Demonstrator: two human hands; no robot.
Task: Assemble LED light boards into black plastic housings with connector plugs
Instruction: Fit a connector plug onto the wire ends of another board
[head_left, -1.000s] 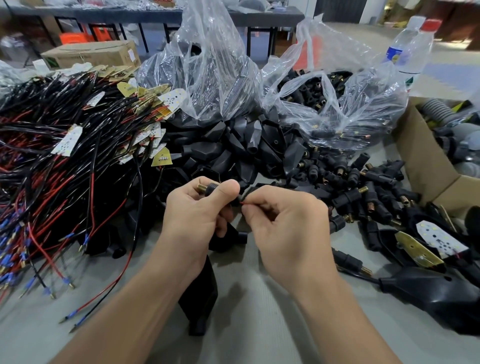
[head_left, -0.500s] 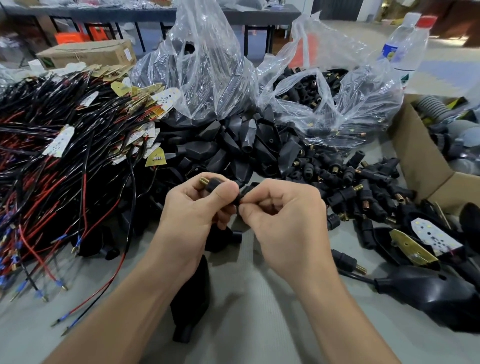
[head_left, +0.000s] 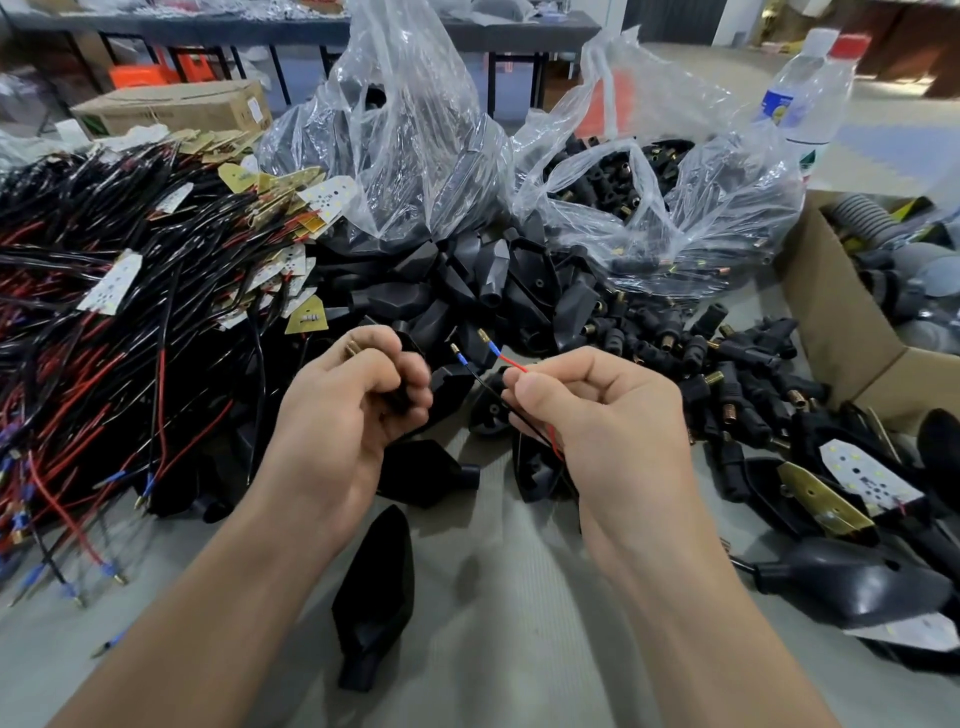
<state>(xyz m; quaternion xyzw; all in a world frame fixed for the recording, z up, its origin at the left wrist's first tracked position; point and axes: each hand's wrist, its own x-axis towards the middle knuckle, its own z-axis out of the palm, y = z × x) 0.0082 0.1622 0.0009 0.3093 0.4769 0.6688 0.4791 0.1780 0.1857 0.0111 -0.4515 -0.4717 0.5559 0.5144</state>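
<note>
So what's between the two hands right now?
In the head view, the terminal ends of the red wire and black wire that the right hand pinches, above loose black housings.

wire pile (head_left: 104, 322) left, plugs (head_left: 727, 364) right

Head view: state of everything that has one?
left hand, gripping connector plug, brass tip showing
right hand, pinching red and black wires
wire terminals, free, not plugged in
left plastic bag, open
right plastic bag, open
right cardboard box, flaps open
black housing, lying loose on table
</note>
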